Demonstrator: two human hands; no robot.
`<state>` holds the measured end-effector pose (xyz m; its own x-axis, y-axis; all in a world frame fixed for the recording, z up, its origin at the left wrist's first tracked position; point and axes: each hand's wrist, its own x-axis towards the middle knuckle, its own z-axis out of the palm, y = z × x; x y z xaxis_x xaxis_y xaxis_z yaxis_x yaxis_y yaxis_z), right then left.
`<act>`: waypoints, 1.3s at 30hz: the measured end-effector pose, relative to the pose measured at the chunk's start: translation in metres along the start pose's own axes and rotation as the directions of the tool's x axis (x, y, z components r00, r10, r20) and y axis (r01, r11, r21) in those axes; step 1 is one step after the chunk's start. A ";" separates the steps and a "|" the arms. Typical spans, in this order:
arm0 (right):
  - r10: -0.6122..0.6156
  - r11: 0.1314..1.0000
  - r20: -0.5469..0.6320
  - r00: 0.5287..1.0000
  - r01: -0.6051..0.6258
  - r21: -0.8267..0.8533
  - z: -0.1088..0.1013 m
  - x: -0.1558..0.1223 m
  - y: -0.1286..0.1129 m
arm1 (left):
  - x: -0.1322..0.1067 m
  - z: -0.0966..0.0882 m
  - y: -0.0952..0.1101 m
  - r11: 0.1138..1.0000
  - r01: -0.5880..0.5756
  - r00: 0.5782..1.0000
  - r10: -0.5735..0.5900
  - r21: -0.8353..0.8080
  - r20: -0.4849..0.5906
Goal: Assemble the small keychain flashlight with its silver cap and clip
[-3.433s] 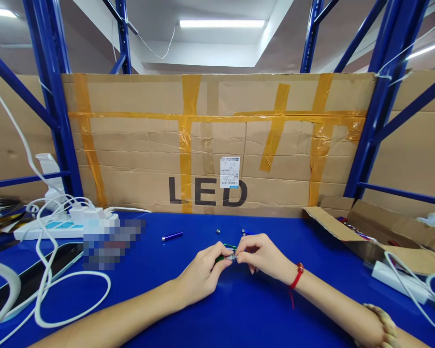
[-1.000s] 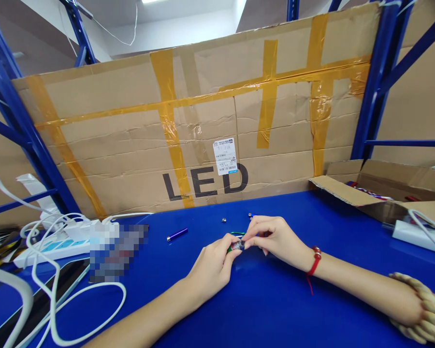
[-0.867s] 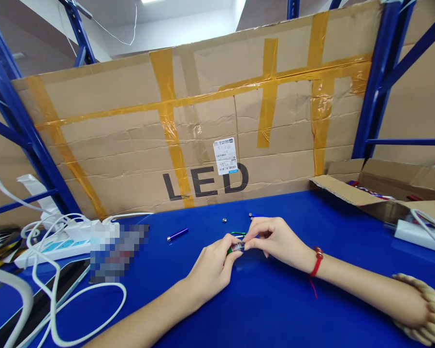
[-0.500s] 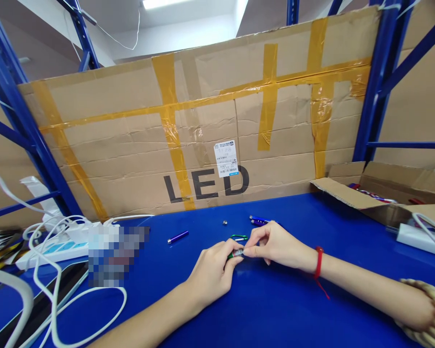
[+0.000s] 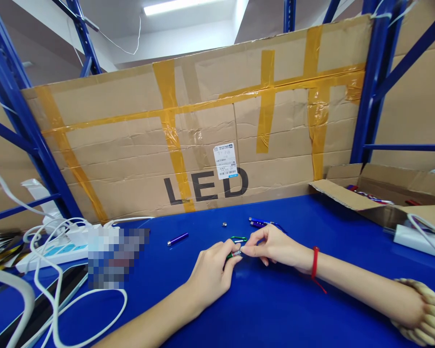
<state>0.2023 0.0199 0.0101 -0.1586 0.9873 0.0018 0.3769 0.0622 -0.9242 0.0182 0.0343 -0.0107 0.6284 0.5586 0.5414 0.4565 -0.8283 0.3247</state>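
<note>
Between the thumb and fingers of my left hand (image 5: 213, 268) is a small green tube (image 5: 235, 254) with a silvery, printed section towards its right end. My right hand (image 5: 271, 246) pinches at that end, fingertips together; whatever tiny part lies in the pinch is too small to make out. Just behind the fingers lies a green carabiner clip (image 5: 238, 239); whether it is joined to the tube cannot be told. A small silver cap (image 5: 224, 224) sits farther back on the blue table (image 5: 275, 304). Left of it lies a purple tube (image 5: 178, 239) with a silver end.
Blue and purple metal tubes (image 5: 260, 222) lie behind my right hand. An open cardboard box (image 5: 358, 198) and a white block (image 5: 416, 241) are at the right. White cables (image 5: 58, 280) and a power strip (image 5: 54, 253) crowd the left. A big cardboard panel (image 5: 130, 159) closes the back.
The view has shifted slightly. Both hands stay together at the green tube, with the right fingertips moved only a little at its end.
</note>
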 end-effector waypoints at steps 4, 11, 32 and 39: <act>0.000 1.000 0.010 1.000 0.000 -0.016 -0.001 0.001 0.002 | 0.001 0.000 0.001 0.999 0.036 0.999 -0.036 -0.016 0.004; -0.118 0.992 0.024 0.993 0.119 -0.051 0.002 -0.001 -0.002 | 0.005 -0.002 0.003 0.974 0.094 0.995 -0.084 -0.205 0.056; -0.337 0.929 -0.051 0.940 0.323 -0.178 0.013 -0.004 0.004 | 0.004 -0.004 0.009 0.991 0.110 0.993 -0.107 -0.073 0.047; -0.336 0.938 -0.026 0.941 0.332 -0.100 0.012 -0.005 0.006 | 0.004 -0.005 0.011 0.995 0.098 0.994 -0.096 -0.035 0.043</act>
<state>0.1946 0.0135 -0.0004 -0.2523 0.9124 0.3222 0.3917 0.4008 -0.8282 0.0224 0.0269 -0.0011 0.6078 0.6370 0.4741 0.4934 -0.7708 0.4030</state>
